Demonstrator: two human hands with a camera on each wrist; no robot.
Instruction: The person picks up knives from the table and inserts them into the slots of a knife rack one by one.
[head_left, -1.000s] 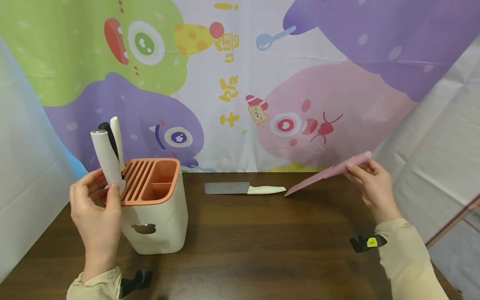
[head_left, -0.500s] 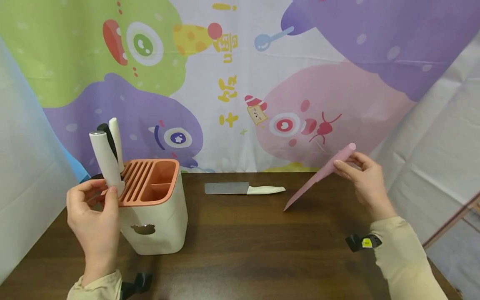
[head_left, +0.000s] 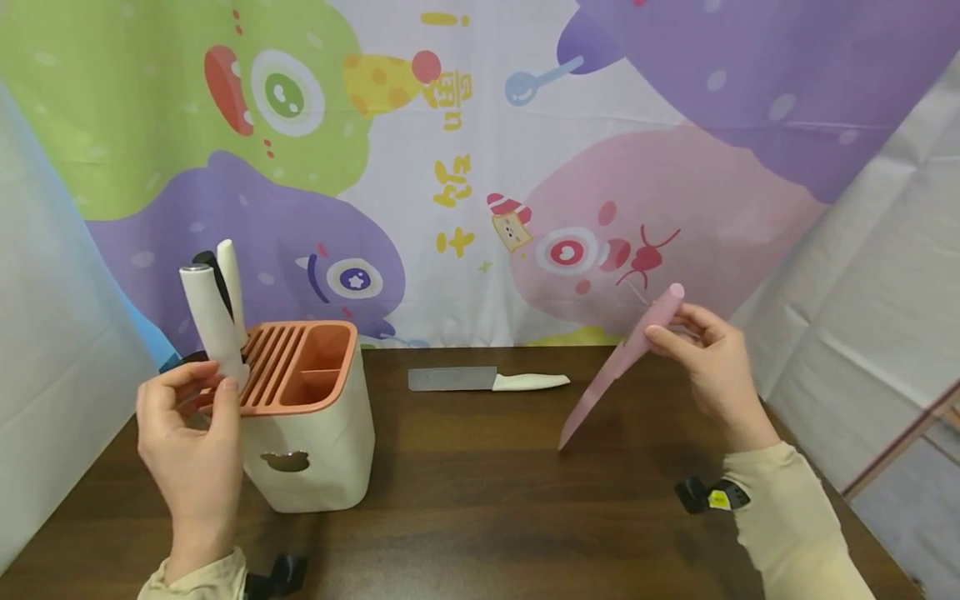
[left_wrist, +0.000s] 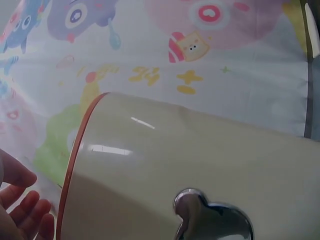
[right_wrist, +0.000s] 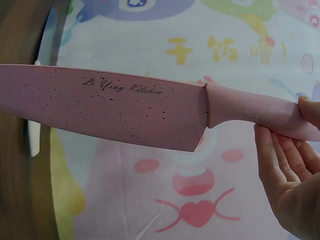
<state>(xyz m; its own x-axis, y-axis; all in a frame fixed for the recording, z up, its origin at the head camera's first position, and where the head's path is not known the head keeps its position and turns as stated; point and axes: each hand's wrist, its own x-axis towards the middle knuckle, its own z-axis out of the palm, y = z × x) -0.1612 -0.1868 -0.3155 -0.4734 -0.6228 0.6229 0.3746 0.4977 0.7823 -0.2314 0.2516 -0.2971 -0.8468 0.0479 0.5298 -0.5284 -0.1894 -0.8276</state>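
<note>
My right hand (head_left: 708,367) pinches the pink knife (head_left: 617,367) by its handle, fingers curled round it; the blade slants down and left, tip close over the desk (head_left: 480,500). My left hand (head_left: 191,433) pinches a white-handled knife (head_left: 212,321) standing in the knife block (head_left: 315,433). The block's slots lie well to the left of the pink blade, nearer my left hand; a cleaver (head_left: 487,380) lies between.

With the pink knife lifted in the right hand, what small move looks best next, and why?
Probably carry the pink knife left toward the knife block and keep tipping its point down. The right hand grips only the handle, the tip hangs just above the table, several slots look free, and the left hand holds the block's left edge.
</note>
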